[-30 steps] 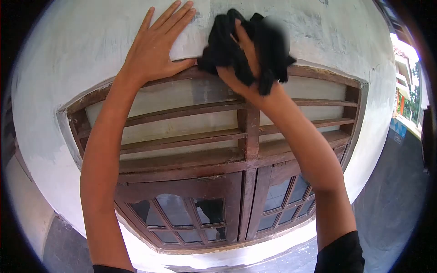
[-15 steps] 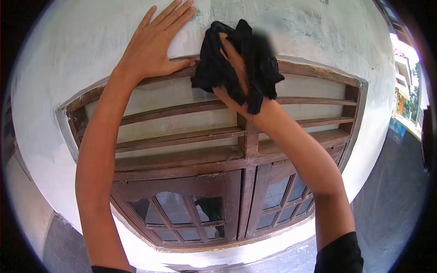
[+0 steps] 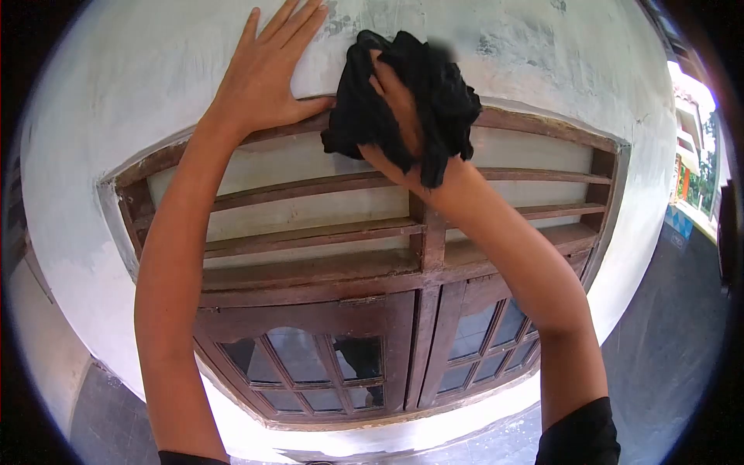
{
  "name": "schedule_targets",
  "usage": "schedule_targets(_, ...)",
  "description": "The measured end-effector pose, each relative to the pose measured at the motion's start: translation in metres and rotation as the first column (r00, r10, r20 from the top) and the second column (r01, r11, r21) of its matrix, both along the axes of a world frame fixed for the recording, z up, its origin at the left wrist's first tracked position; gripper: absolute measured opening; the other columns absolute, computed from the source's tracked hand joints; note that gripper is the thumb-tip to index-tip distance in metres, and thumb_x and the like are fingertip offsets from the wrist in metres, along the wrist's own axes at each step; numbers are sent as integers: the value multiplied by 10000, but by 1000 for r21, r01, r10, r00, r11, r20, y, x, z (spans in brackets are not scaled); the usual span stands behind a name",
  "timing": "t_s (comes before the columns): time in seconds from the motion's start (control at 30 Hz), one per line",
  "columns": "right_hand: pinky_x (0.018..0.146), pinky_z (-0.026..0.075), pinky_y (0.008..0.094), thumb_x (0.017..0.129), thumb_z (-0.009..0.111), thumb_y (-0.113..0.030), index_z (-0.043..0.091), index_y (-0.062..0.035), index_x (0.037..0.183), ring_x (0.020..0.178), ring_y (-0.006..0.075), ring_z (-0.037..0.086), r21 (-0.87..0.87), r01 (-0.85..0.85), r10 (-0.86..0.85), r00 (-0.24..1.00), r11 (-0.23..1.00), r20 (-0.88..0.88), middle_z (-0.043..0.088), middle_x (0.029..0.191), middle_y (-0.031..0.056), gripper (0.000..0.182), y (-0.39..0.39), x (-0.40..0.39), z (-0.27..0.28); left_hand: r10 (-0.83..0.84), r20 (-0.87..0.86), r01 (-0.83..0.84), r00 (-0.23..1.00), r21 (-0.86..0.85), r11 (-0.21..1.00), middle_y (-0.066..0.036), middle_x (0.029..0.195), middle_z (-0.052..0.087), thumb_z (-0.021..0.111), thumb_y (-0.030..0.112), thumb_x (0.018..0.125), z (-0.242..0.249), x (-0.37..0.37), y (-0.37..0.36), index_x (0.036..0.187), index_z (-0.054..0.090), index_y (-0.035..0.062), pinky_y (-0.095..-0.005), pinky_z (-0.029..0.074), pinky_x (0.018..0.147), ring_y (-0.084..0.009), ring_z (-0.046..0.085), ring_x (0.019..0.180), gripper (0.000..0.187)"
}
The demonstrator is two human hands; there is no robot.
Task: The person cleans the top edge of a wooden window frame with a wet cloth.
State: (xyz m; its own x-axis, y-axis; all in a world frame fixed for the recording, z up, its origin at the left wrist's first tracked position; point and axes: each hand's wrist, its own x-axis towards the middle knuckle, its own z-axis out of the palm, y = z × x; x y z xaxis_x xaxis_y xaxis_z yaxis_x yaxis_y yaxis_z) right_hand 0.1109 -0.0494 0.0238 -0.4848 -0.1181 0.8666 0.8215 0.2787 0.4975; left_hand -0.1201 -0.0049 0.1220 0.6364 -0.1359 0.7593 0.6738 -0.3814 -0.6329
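My left hand point(image 3: 260, 77) lies flat on the pale wall point(image 3: 170, 85) with its fingers spread. Its thumb rests along the top beam of the brown wooden window frame point(image 3: 535, 124). In my right hand point(image 3: 397, 101) is a bunched black cloth point(image 3: 360, 101), pressed against the wall and the frame's top beam near the middle. Folds of the cloth cover most of my right fingers and hang down over the wrist.
Below the beam run horizontal wooden slats point(image 3: 310, 186) and a central post point(image 3: 431, 240). Lower down are two window shutters with glass panes point(image 3: 298, 356). A dark floor point(image 3: 651, 349) and an opening to the outdoors point(image 3: 701, 155) show at the right.
My right hand and the black cloth have shifted slightly up and left, the cloth's folds changing shape. My left hand stays spread on the wall, nearly in the same place.
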Motion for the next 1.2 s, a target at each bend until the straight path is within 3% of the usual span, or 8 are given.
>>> schedule_targets(0.07, 1184, 31, 774, 850, 692, -527, 572, -36, 1432, 1467, 410, 324, -16, -54, 53, 997, 998, -54, 409, 1563, 179, 770, 8, -3, -10, -4, -5, 4, 1000, 14, 1000, -242, 1662, 270, 771, 603, 753, 1, 0, 6, 1591, 260, -46, -615, 130, 1251, -382, 211, 1563, 1177)
schedule_targets(0.17, 1174, 47, 780, 870, 671, -537, 597, -80, 1427, 1466, 412, 334, 33, 274, -272, 961, 961, -52, 412, 1566, 170, 724, 1, -7, 10, -18, -4, 18, 1000, 32, 999, -241, 1660, 274, 762, 623, 753, 0, 0, 10, 1591, 260, -46, -614, 134, 1250, -388, 212, 1562, 1184)
schedule_targets(0.4, 1038, 432, 555, 807, 736, -230, 620, -62, 1316, 1231, 447, 549, 324, 118, -96, 992, 939, -82, 540, 1413, 244, 548, 37, -16, 56, -15, -18, 15, 1000, 30, 999, -235, 1660, 280, 766, 643, 740, -1, -2, 4, 1591, 263, -44, -599, 147, 1251, -384, 220, 1559, 1203)
schedule_targets(0.5, 1192, 51, 756, 882, 622, -562, 595, -108, 1435, 1470, 339, 361, 51, 279, -277, 960, 959, -48, 465, 1546, 113, 716, -1, -10, 18, -2, -4, 2, 1000, 13, 1000, -231, 1660, 283, 766, 627, 740, 0, -2, 5, 1590, 268, -43, -589, 146, 1255, -377, 221, 1560, 1191)
schedule_targets(0.67, 1200, 41, 747, 886, 616, -583, 551, -113, 1474, 1484, 362, 331, -6, 457, -457, 887, 889, -64, 431, 1569, 134, 756, 11, -13, -4, -52, 13, 51, 999, 23, 998, -229, 1661, 282, 777, 570, 738, -3, 1, 7, 1588, 274, -44, -582, 139, 1259, -370, 218, 1562, 1163)
schedule_targets(1.0, 1130, 83, 828, 910, 588, -564, 590, -150, 1430, 1466, 355, 376, 119, -152, 168, 977, 981, -132, 505, 1523, 105, 665, 25, -24, 14, -32, 32, 32, 999, -1, 999, -237, 1668, 260, 801, 529, 739, -2, 1, 5, 1582, 272, -61, -581, 134, 1262, -357, 206, 1570, 1157)
schedule_targets(1.07, 1138, 76, 819, 931, 593, -518, 585, -168, 1440, 1462, 348, 384, -20, 376, -376, 922, 927, -92, 515, 1519, 86, 618, -1, -28, 0, -30, 29, 30, 999, 6, 1000, -239, 1666, 262, 796, 536, 747, -1, 1, 7, 1582, 272, -60, -582, 135, 1262, -357, 206, 1571, 1152)
schedule_targets(1.2, 1153, 29, 814, 887, 624, -567, 588, -170, 1437, 1475, 367, 355, 89, 544, -544, 839, 834, -29, 489, 1540, 102, 679, 16, -19, -25, -41, 25, 41, 999, 13, 999, -240, 1664, 268, 771, 552, 783, -3, 2, 6, 1583, 270, -58, -586, 141, 1259, -358, 203, 1571, 1124)
